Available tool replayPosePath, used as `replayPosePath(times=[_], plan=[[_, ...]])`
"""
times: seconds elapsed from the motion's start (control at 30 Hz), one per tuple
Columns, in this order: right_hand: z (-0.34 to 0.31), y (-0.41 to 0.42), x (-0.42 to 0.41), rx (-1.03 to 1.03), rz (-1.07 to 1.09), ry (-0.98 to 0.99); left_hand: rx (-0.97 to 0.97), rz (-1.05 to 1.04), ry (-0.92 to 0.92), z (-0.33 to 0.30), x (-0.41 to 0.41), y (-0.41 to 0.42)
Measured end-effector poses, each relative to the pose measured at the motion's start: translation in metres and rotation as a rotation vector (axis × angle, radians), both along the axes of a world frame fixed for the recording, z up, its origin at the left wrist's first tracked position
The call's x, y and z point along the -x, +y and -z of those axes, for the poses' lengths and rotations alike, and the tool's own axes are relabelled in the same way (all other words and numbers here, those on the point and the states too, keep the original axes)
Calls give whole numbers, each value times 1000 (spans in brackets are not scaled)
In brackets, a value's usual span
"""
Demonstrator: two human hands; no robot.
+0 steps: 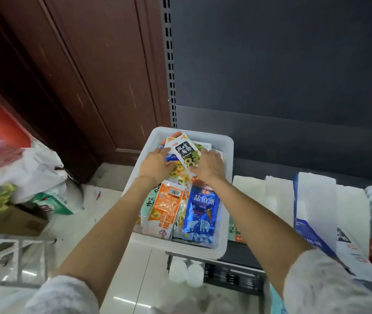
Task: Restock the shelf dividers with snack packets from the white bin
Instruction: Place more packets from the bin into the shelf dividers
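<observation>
Black-and-white packet (184,152) sits lifted at the far end of the white bin (224,214), held between both hands: left hand (155,165) at its left edge, right hand (210,165) at its lower right corner, fingers of each curled onto the foil. Grip depth not resolvable; fingertips are hidden under the packet. Judged risk: the hold looks to be on edges only, so a slick glossy wrapper could slide out on the lift and drop back into the heap; a second packet appears stacked directly behind it (orange corner showing above) and may ride up with it, then fall outside the bin. Loose pile beneath the palms could shift and tip neighbours over the rim. Packet itself: flat pouch, white border, black panel with large white characters, green pieces printed at the lower end, tilted corner-up. Nearer than the wrists lie an orange packet (165,209) and a blue packet (201,211), flat on the heap. To the right of the right forearm, white shelf dividers (278,200) stand on the shelf, well apart from both hands
</observation>
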State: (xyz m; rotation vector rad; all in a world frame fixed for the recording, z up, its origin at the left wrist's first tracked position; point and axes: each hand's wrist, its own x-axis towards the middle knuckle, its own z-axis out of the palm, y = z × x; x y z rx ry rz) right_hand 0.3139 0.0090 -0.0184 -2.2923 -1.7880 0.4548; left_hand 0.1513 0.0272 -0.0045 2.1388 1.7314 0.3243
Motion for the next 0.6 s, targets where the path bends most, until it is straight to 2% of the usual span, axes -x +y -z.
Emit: replayPosePath(times=[0.07, 0.13, 0.2, 0.27, 0.3, 0.37, 0.4, 0.47, 0.6], plan=[[-7, -2, 0, -90, 9, 59, 28, -49, -102, 0, -7, 1], [-17, -10, 0, -160, 37, 263, 139, -161, -318, 0, -14, 2], [-26, -25, 1, -174, 102, 569, 386, -269, -695, -5, -19, 0], [-36, -47, -2, -155, 185, 903, 572, -258, -1052, -17, -24, -10], [-43, -60, -5, -129, 229, 1063, 593, -211, -1149, -24, -27, -16], [-52, -84, -16, -92, 266, 1322, 556, -131, -1218, -40, -38, -34], [-56, -94, -23, -95, 246, 1361, 515, -107, -1223, -47, -45, -44], [-61, -115, -38, -133, 193, 1289, 429, -53, -1191, -58, -57, -62], [-75, -154, -77, -478, 153, 867, 299, 228, -940, -73, -84, -85]])
